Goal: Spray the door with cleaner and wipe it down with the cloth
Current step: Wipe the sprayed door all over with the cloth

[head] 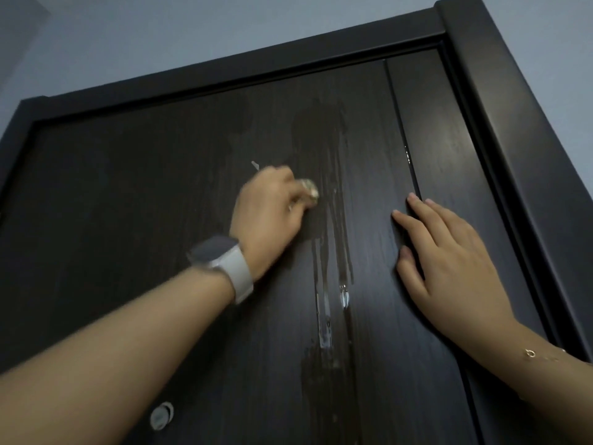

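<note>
Two hands on the door [160, 220]: left hand [269, 213] grips a small cloth [310, 191] beside the wet streaks [333, 252], right hand [449, 252] rests flat with straight fingers; unwiped runs may dry into marks.

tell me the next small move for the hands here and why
Probably sweep the left hand, which grips a small bunched cloth, rightward and down along the wet streaks. Cleaner has run in drips down the door and pools lower down, unwiped. The right hand lies flat on the panel and can keep bracing.
</note>
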